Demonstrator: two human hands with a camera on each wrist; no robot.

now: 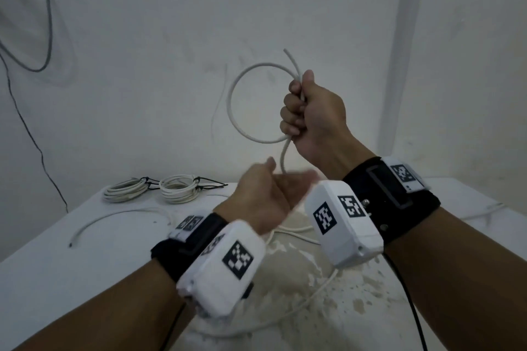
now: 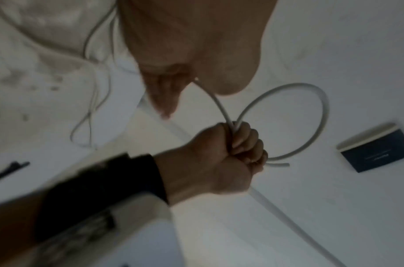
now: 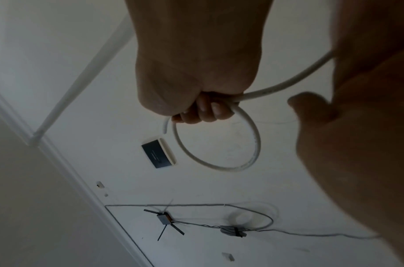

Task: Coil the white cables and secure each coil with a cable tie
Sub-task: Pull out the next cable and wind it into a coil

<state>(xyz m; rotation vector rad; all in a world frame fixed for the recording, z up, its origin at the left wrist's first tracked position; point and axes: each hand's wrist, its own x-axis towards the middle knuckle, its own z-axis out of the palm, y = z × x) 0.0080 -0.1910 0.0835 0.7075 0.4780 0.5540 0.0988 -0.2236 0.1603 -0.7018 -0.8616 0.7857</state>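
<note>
My right hand (image 1: 299, 111) is raised above the table and grips a white cable (image 1: 232, 85) in its fist. The cable forms one round loop to the hand's left, and its free end sticks up past the thumb. In the right wrist view the fingers (image 3: 203, 108) curl round the cable loop (image 3: 253, 137). Below, my left hand (image 1: 273, 188) is blurred; the cable's tail drops from the fist into it, between thumb and fingers. The left wrist view shows the tail (image 2: 217, 104) entering my left hand (image 2: 173, 81). The rest of the cable (image 1: 313, 293) trails across the table.
Two finished white coils (image 1: 125, 189) (image 1: 178, 189) bound with black ties lie at the back left of the white table (image 1: 57, 265). A loose white cable piece (image 1: 114, 215) lies in front of them. A stained patch (image 1: 328, 279) covers the table's middle.
</note>
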